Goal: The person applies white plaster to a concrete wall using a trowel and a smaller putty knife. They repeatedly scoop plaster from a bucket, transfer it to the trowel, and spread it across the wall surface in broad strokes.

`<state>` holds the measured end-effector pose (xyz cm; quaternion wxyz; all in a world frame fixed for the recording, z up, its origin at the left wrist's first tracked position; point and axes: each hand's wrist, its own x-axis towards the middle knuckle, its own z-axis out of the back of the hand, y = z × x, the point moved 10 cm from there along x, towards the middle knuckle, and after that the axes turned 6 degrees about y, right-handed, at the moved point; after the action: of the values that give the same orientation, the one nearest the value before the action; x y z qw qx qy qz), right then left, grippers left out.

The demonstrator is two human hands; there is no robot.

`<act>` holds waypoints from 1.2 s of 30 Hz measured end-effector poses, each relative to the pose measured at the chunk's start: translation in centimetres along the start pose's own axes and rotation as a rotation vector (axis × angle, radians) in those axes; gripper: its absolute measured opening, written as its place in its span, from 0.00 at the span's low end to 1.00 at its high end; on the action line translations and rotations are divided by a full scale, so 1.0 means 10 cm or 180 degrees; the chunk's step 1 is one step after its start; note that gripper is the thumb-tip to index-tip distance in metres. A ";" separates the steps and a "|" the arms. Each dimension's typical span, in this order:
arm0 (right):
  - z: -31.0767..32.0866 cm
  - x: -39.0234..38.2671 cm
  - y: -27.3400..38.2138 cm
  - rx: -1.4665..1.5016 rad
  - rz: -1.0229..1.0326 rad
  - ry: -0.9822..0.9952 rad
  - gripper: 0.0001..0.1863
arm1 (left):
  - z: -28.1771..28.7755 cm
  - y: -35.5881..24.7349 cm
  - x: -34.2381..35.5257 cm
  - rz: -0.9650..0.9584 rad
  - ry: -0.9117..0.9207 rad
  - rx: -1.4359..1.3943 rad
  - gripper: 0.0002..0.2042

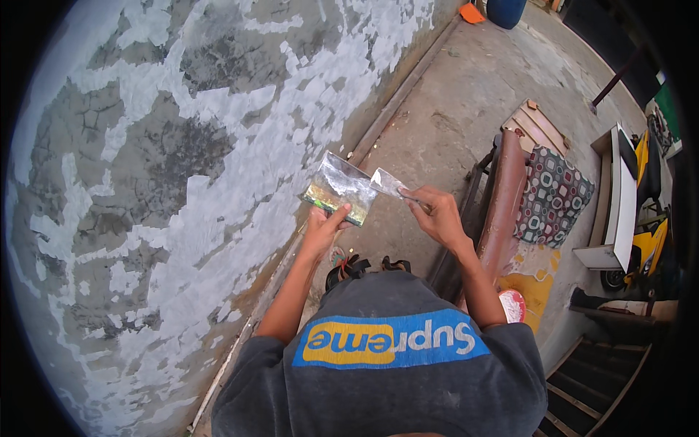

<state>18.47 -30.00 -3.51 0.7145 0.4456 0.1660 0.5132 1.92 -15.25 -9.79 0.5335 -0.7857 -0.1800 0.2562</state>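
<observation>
My left hand (322, 229) grips a rectangular flat plate (358, 205) from below, thumb over its near edge. White paste is smeared across the plate's top, and its near edge looks yellow-green. In my right hand (437, 213) is a putty knife (387, 182), fingers closed round its handle. The blade points left, at the plate's right edge; I cannot tell whether they touch. Left of both hands stands a grey, cracked wall (153, 156) with patchy white coating.
A brown padded bench (504, 207) with patterned cloth (555, 197) stands close on the right. By my right elbow is a container of white paste (512, 306). Farther right are a white cabinet (620, 218) and yellow motorbike (648, 251). A blue barrel (507, 11) and orange dustpan (472, 13) stand far ahead.
</observation>
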 end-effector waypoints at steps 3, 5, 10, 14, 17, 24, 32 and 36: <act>-0.02 0.08 0.11 0.0058 0.0122 -0.0123 0.15 | -0.11 0.03 0.01 0.0026 0.0152 0.0327 0.17; -0.02 0.15 0.21 0.0072 0.0170 -0.0211 0.14 | -0.16 0.09 -0.01 0.0061 0.0291 0.0572 0.17; 0.09 0.40 0.52 0.0299 0.0329 -0.0611 0.14 | -0.07 0.46 0.01 0.0420 0.0766 0.1641 0.20; 0.26 0.40 0.46 0.0410 0.0476 -0.0614 0.13 | -0.01 0.27 -0.05 0.0317 0.0164 0.0641 0.19; 0.20 0.20 0.25 0.0185 0.0193 -0.0148 0.13 | 0.09 0.22 -0.05 0.0207 -0.0012 0.0180 0.19; -0.01 -0.19 -0.03 -0.0085 -0.0162 0.0151 0.14 | 0.05 0.14 -0.06 0.0031 -0.0056 -0.0079 0.17; -0.05 0.10 0.39 -0.0001 0.0142 -0.0315 0.13 | -0.20 0.49 -0.15 0.0365 0.0572 0.1034 0.18; 0.08 0.15 0.53 0.0349 0.0276 -0.0500 0.13 | -0.14 0.42 -0.18 0.0304 0.0276 0.0964 0.17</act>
<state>16.55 -28.60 1.49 0.6770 0.5296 0.1178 0.4973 1.37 -18.81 -12.96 0.6403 -0.7143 -0.0786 0.2713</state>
